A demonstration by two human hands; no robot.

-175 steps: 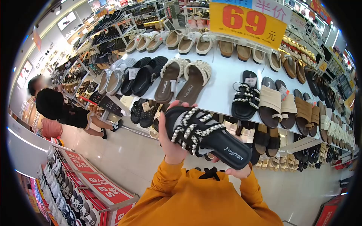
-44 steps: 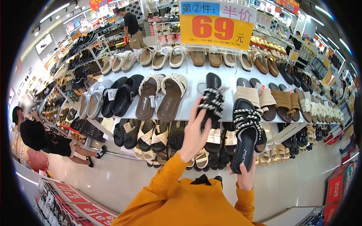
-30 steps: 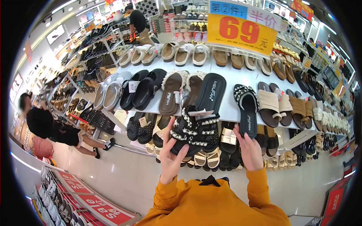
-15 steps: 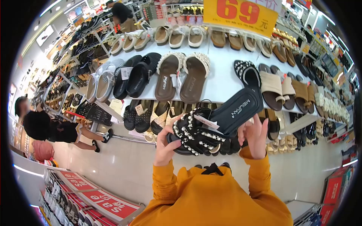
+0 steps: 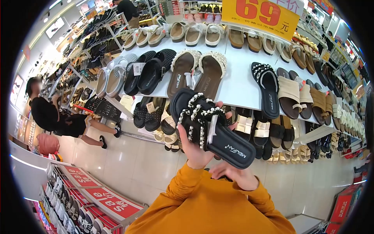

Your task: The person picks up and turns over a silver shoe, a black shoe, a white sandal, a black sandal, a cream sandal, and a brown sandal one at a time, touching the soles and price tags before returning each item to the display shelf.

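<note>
A black slide sandal [image 5: 231,147] with pearl-studded straps is held up in front of the shelf, its heel tilted down to the right. My left hand [image 5: 196,152] wraps around its strap part, with fingertips showing on the far side. A white tag hangs over the straps. Just below the heel is my right hand [image 5: 235,175], its fingers stretched out and partly hidden by the sandal. It holds nothing that I can see. A matching black sandal [image 5: 269,95] lies on the white display shelf [image 5: 238,80].
Brown-soled sandals [image 5: 208,80], black clogs [image 5: 156,74] and beige slides [image 5: 289,91] line the shelf, with more footwear on the tier below. A yellow price sign [image 5: 261,17] stands above. At left a person [image 5: 50,113] stands in the aisle. Red sale signs [image 5: 109,202] top a rack at lower left.
The sandal has turned so its heel points down to the right, and has come away from the matching one on the shelf. My right hand has moved left and down, beneath the heel.
</note>
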